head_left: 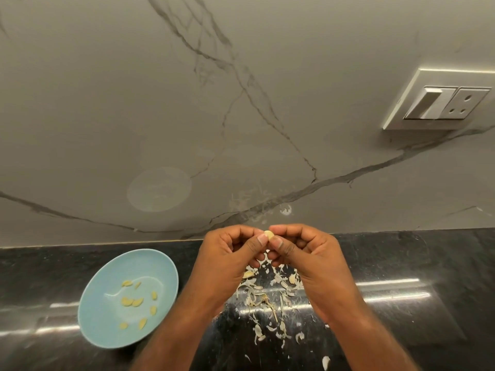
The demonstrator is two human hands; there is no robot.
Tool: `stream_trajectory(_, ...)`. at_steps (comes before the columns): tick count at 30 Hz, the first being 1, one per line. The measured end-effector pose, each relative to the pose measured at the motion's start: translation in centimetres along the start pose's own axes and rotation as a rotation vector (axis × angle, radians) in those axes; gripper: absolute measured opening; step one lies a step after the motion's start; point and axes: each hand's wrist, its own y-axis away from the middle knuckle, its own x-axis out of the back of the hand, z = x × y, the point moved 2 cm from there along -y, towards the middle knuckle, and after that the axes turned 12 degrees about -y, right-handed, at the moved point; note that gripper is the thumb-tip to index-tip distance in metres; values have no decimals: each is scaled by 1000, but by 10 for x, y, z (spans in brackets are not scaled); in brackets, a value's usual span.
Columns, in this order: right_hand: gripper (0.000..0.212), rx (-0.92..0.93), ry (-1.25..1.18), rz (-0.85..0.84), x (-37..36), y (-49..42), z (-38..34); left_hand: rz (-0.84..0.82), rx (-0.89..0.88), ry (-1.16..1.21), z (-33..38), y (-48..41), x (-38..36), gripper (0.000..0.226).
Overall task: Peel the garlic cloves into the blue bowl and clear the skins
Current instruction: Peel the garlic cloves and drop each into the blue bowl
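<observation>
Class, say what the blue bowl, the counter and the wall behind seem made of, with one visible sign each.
Blue bowl: probably glazed ceramic or melamine; smooth, even colour, soft highlight. Counter: polished black stone, likely granite; pale speckles, sharp light streaks. Wall: marble or marble-look slab; grey veins, satin sheen faintly mirroring the bowl.

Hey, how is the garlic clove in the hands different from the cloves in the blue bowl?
The held clove is one piece, pinched between the left hand and right hand above the counter; the bowl cloves are several, lying loose in the blue bowl. The held clove looks paler, the bowl cloves yellower. Both are small garlic cloves.
</observation>
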Motion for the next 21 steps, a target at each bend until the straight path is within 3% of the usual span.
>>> stream_trajectory(6,17,-12,-14,5,-1,1,1,35,10,-1,2,-1,0,22)
stream_trajectory(9,16,-13,-9,1,-1,2,2,58,13,-27,3,0,0,5)
stream_trajectory(21,19,-4,15,-6,-2,3,-1,58,-31,-102,4,2,3,5)
